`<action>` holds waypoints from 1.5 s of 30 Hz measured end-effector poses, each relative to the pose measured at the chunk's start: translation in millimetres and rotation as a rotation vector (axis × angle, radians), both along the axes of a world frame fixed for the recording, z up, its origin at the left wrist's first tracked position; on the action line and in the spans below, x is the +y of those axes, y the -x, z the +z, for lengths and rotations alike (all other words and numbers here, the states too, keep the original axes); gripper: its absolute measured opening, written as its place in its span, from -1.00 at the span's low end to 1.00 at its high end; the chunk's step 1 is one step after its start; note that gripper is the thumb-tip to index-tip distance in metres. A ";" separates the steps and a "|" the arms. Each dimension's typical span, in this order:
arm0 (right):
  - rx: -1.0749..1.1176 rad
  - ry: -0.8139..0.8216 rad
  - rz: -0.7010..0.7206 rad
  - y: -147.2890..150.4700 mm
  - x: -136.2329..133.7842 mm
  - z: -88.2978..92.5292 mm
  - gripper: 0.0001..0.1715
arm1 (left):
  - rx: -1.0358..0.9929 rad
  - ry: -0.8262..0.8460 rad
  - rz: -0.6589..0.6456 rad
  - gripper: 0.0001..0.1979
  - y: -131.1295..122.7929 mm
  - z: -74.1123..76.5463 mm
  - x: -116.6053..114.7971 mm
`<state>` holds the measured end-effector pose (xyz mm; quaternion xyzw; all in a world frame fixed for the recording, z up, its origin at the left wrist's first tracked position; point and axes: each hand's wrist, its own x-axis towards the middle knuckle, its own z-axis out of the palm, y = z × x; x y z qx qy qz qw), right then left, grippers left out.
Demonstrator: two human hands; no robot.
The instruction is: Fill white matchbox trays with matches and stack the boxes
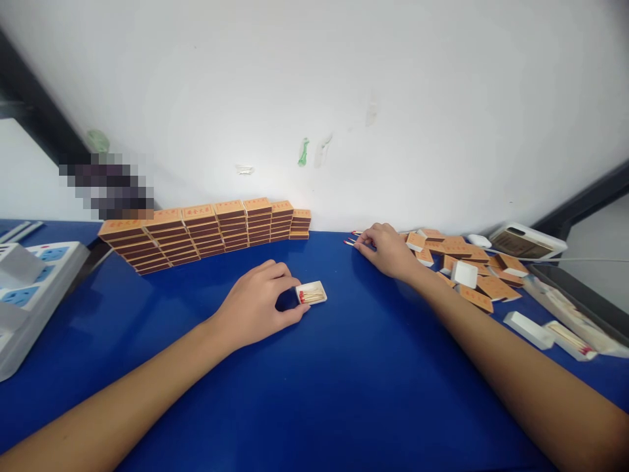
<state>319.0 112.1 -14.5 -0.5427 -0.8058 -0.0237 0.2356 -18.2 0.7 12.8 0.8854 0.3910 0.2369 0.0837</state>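
A small white matchbox tray (319, 286) with red-tipped matches (311, 296) inside lies on the blue table (295, 393). My left hand (268, 301) grips this tray at its left end, thumb and fingers on opposite sides. Farther back and to the right, my right hand (386, 250) has its thumb and forefinger pinched at a few loose matches (350, 242) near the wall. Their red heads point left, and their other ends are partly hidden by my fingers.
Stacked matchboxes (196, 229) form a row along the wall at left. On the right are scattered matchbox sleeves (455, 246), an upturned white tray (464, 274), another tray of matches (572, 339) and a white device (528, 241). A white-and-blue case (44, 288) stands far left.
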 end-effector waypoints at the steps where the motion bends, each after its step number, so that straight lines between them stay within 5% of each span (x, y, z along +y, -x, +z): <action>1: 0.003 0.007 0.014 1.9 -1.8 1.9 -0.81 | 0.000 -0.001 0.001 -0.73 -0.1 -0.1 0.2; 10: 0.055 0.149 0.418 63.3 -73.8 44.3 -0.83 | -0.004 -0.020 0.013 -0.73 0.1 -2.2 0.4; 16: -0.099 0.075 0.493 93.4 -103.8 44.1 -0.83 | -0.018 -0.035 0.000 -0.75 -0.8 -3.9 0.6; 21: 0.046 0.130 0.483 75.5 -82.8 39.7 -0.84 | -0.012 -0.020 0.002 -0.75 -0.5 -2.8 0.6; 28: 0.040 -0.028 -0.013 -0.1 -7.3 11.5 -0.78 | -0.011 0.012 -0.005 -0.70 0.4 -2.1 -0.2; 38: -0.037 -0.023 -0.108 -8.7 12.6 -1.5 -0.79 | -0.020 0.018 0.000 -0.71 -0.8 -0.7 0.1; 45: -0.023 0.025 -0.015 -2.9 7.2 2.8 -0.83 | -0.013 0.017 -0.002 -0.70 -0.8 -1.5 0.7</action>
